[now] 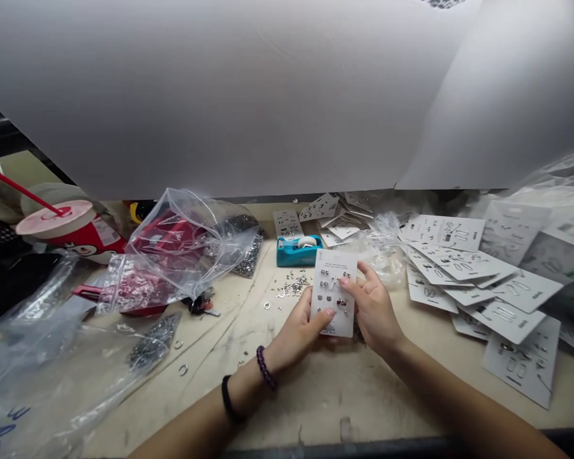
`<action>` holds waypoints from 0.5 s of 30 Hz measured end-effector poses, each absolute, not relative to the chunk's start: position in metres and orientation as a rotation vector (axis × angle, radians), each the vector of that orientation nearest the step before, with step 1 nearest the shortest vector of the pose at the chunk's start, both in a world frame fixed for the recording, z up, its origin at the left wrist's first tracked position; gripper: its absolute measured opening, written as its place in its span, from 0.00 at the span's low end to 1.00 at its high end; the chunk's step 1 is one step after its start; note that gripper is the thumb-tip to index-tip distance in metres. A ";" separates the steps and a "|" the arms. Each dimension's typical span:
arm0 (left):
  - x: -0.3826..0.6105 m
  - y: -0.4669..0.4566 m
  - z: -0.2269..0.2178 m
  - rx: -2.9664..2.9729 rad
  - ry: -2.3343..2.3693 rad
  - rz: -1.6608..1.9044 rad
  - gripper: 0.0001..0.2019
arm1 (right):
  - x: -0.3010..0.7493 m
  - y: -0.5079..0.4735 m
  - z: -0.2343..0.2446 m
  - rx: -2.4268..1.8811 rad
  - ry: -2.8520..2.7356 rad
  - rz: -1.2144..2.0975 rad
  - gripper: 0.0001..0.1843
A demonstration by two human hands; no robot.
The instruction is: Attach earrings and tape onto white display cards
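Both of my hands hold one white earring card [333, 287] upright above the worktable [316, 389]. My left hand [299, 331] grips the card's lower left edge, thumb lying on its front. My right hand [373, 312] grips the right edge, with a fingertip pressed near the small metal earrings fixed to the card. A scatter of tiny loose metal pieces [291, 287] lies on the table just behind the card. Two bead bracelets sit on my left wrist.
A teal tape dispenser [299, 250] stands behind the card. Several filled cards [469, 280] are spread at the right, more cards [337, 217] at the back. Clear plastic bags [182, 248] and a red-lidded cup with straw [71, 229] sit left. A white sheet hangs overhead.
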State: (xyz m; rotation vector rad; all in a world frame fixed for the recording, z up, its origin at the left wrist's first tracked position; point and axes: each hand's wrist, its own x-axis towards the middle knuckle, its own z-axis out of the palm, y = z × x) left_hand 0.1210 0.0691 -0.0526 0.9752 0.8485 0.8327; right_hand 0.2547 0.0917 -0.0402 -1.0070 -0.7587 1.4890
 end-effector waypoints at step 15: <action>0.124 0.071 -0.057 0.995 1.013 0.873 0.25 | 0.280 0.093 -0.025 -1.198 -1.085 1.257 0.38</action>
